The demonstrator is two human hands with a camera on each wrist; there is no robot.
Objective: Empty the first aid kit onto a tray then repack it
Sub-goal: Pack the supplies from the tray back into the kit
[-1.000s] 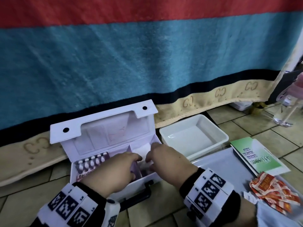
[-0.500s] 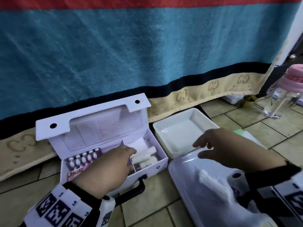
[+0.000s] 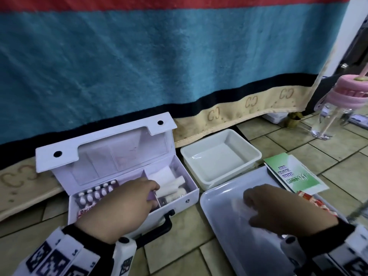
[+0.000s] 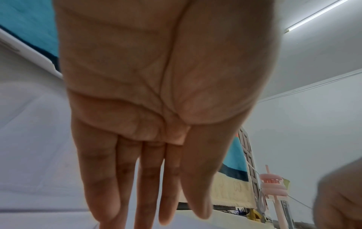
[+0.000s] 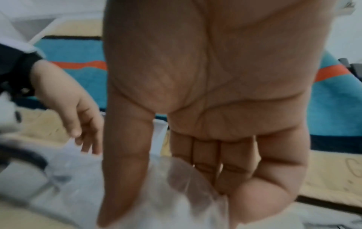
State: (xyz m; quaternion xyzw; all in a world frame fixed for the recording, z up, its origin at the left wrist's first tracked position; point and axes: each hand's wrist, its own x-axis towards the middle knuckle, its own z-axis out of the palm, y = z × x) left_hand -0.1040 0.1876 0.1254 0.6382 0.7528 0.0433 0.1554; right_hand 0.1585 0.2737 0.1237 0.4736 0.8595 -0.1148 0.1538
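Emptying phase under way, judged from the layout: first aid kit (image 3: 127, 176) sits open on the tiled floor, lid propped toward the striped blanket (image 3: 159, 66). Flat tray (image 3: 223, 212) lies just right of it; a deeper white tub (image 3: 221, 156) stands behind the tray.

Left hand (image 3: 127, 204) rests over the kit's middle divider, fingers straight and relaxed in the wrist view, holding nothing. Blister packs (image 3: 95, 192) remain in the left compartment, white gauze rolls (image 3: 169, 182) in the right.

Right hand (image 3: 286, 210) is low over the tray on a thin clear plastic packet (image 5: 188, 193). Fingers partly curled onto it; whether it is pinched or only touched, cannot tell, picture blurred.

Already on the tray's far side: green leaflet (image 3: 294, 174), red sachets (image 3: 310, 202).

Notes for doing this step well:
- Lay the packet flat on a bare part of the tray, apart from the sachets, so repacking is easy.
- Film is light and slippery; let go only once it lies flat.
- Use the left hand to steady the kit, which may tip backward under the raised lid.
- Take the gauze rolls next, one at a time.
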